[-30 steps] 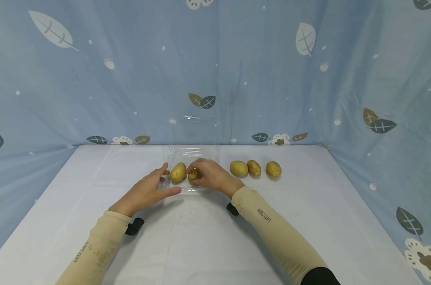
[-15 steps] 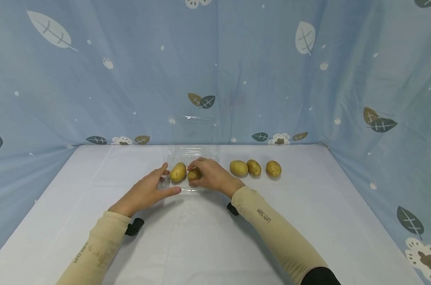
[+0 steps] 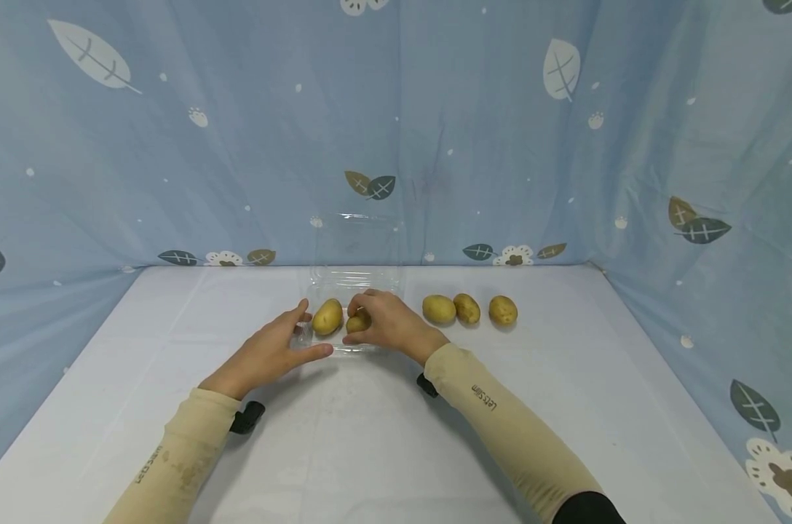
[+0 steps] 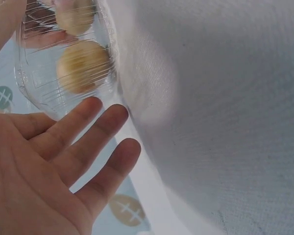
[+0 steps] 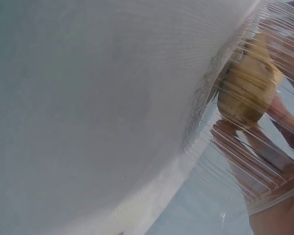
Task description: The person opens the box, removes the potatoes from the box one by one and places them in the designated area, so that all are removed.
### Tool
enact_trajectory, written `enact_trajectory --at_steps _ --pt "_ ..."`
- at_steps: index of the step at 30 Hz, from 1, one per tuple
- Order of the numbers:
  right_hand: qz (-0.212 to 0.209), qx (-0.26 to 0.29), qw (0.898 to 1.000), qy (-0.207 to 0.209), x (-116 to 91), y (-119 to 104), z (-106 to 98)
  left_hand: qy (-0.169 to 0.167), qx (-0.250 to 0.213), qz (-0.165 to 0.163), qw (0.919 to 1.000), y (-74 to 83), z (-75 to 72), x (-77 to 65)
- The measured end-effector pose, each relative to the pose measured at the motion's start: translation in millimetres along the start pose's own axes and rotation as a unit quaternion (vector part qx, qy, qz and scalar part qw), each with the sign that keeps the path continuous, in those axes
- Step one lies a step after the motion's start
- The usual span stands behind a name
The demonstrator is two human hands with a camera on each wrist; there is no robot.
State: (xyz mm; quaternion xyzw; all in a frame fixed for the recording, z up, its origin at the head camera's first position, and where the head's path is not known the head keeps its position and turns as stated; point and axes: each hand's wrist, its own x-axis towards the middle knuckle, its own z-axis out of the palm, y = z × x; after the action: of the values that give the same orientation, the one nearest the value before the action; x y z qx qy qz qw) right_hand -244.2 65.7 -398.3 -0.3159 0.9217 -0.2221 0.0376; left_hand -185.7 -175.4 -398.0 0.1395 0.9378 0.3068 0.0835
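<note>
A clear plastic clamshell box stands on the table with its lid raised at the back. Inside, a yellow-brown potato lies on the left side. A second potato is to its right, partly hidden by my right hand, whose thumb and fingers hold it from both sides. Through the ribbed wall, the right wrist view shows this potato with fingertips against it. My left hand rests at the box's left end, fingers spread and fairly straight; its palm faces the left wrist camera.
Right of the box, three more potatoes lie in a row: a left one, a middle one close against it, and a right one a little apart. A blue leaf-patterned curtain hangs behind the white table.
The right thumb and forefinger shift slightly and stand a little wider about the potato, which stays in nearly the same spot. My left hand keeps its place at the box.
</note>
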Motion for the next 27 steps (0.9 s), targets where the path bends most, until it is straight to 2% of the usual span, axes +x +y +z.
enact_trajectory --at_steps 27 --pt "0.007 -0.005 1.0 -0.016 0.9 -0.1 -0.7 0.002 0.001 0.001 1.0 -0.5 -0.1 -0.9"
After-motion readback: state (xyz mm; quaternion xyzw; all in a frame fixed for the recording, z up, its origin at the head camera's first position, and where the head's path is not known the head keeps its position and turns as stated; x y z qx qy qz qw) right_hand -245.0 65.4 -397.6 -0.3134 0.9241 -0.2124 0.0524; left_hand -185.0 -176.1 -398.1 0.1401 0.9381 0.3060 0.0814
